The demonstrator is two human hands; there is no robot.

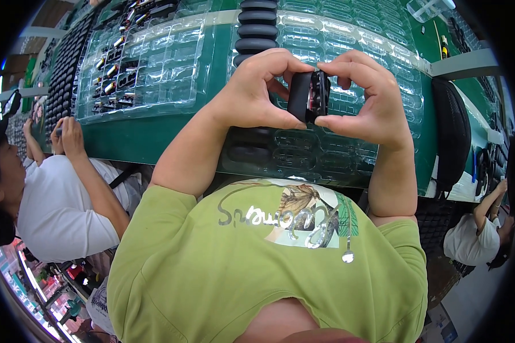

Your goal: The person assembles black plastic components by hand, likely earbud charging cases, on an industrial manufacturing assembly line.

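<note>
the left hand [257,91] is pinching a matte black shell [298,97] between thumb and fingers, and the right hand [365,94] is pinching the glossy dark part [325,94] beside it, both pieces hovering over a clear tray [363,43]. with only fingertips gripping, i'm thinking an uneven squeeze could be skewing them or letting one slip. one column of that tray is holding black rounded pieces [257,30]; another see-through tray [177,74], leftward, is holding small black parts [133,77] and shiny cylinders [112,71].
</note>
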